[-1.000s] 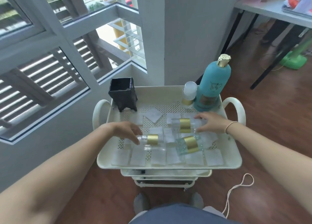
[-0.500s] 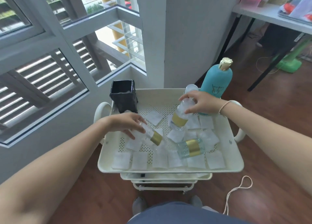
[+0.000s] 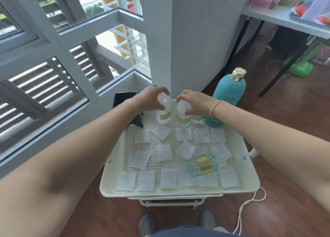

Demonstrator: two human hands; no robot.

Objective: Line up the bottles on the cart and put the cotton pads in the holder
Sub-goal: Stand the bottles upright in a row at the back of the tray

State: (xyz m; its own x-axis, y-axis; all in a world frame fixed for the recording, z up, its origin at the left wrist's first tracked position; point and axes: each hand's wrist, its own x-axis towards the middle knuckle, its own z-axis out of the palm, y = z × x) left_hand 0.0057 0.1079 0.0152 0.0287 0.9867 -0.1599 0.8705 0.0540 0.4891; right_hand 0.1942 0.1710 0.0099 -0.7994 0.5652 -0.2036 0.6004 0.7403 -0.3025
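Both grips now hold clear bottles upright at the cart's (image 3: pixel 250 167) far edge: left hand (image 3: pixel 151 98) on one bottle (image 3: pixel 162 114), right hand (image 3: pixel 195 102) on another (image 3: pixel 182 116), which lay flat before. A third bottle (image 3: pixel 202 165) still lies among scattered cotton pads (image 3: pixel 165 152); the black holder (image 3: pixel 125 98) stands at the back left.

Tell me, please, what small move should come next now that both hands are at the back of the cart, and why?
Probably let go of the two upright clear bottles: the left hand holds one, the right hand the other, both standing in the back row beside the teal bottle. Then reach for the bottle lying on its side among the cotton pads.
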